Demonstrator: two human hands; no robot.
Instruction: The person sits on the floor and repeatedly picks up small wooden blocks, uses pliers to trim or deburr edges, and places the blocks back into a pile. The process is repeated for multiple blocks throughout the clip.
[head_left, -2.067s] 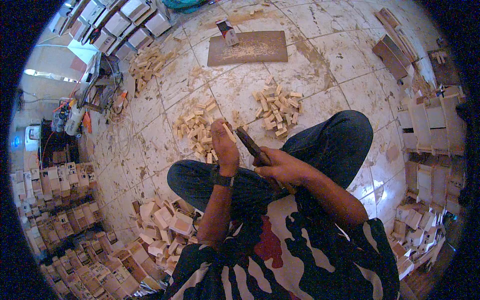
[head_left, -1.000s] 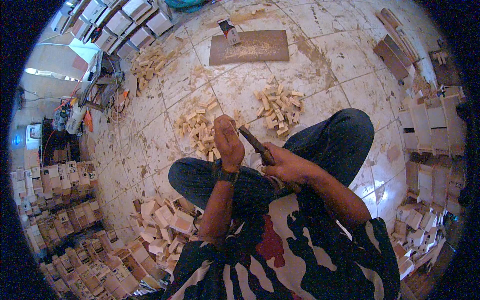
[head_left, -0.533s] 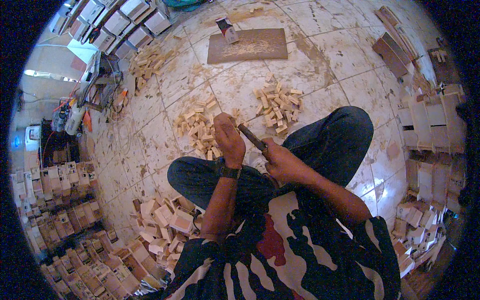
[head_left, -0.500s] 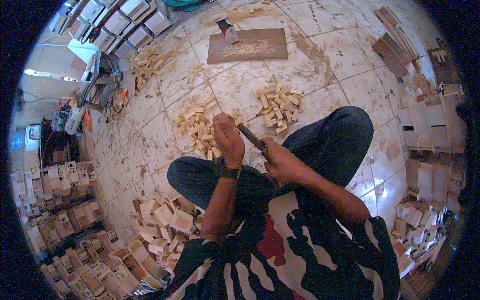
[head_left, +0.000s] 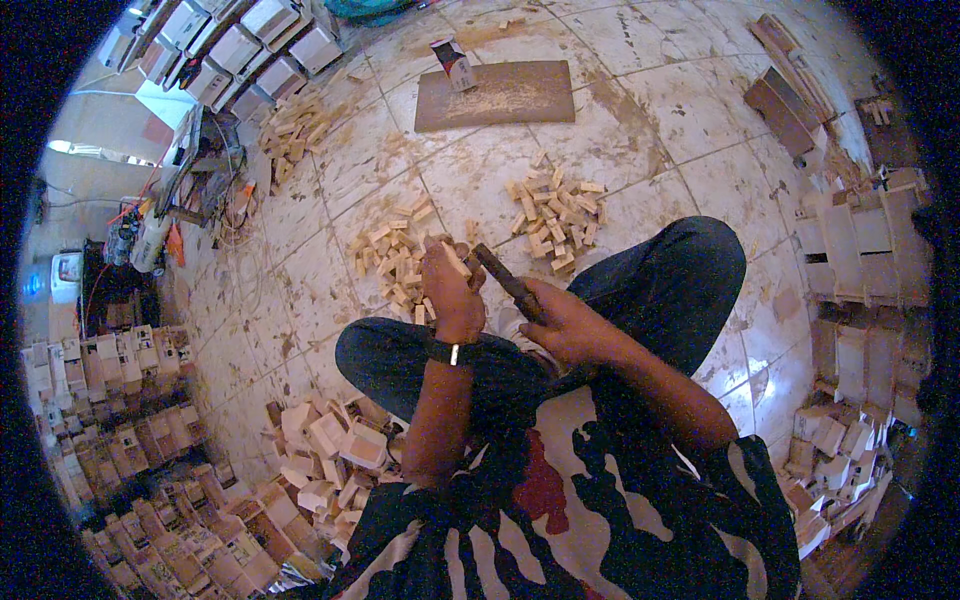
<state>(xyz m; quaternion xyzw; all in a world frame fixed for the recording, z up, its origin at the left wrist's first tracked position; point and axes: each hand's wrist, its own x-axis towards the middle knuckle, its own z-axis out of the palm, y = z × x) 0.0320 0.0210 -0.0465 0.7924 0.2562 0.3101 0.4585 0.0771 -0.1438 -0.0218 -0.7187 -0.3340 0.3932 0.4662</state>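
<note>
My left hand (head_left: 457,295), with a dark watch on its wrist, is closed around a small pale wooden block (head_left: 456,262). Only part of the block shows between the fingers. In my right hand (head_left: 568,322) is a dark, flat bar that looks like a file (head_left: 505,277), its far end pointing up and left, close beside the block. Whether the two touch is hard to make out. Both hands are above my crossed legs. Just beyond the left hand lies a pile of small wooden blocks (head_left: 392,257), and a second pile of blocks (head_left: 556,215) is farther right.
A brown board (head_left: 530,95) strewn with wood dust lies ahead, bearing a small box (head_left: 455,68). Larger wooden pieces (head_left: 325,435) are heaped at my left hip. Stacked wooden parts (head_left: 110,375) line the left, more stacks (head_left: 860,255) the right. Tools and cables (head_left: 150,235) lie left.
My left hand has turned, so the block's pale face now shows between its fingers. The file has shifted slightly left, its tip nearer the block.
</note>
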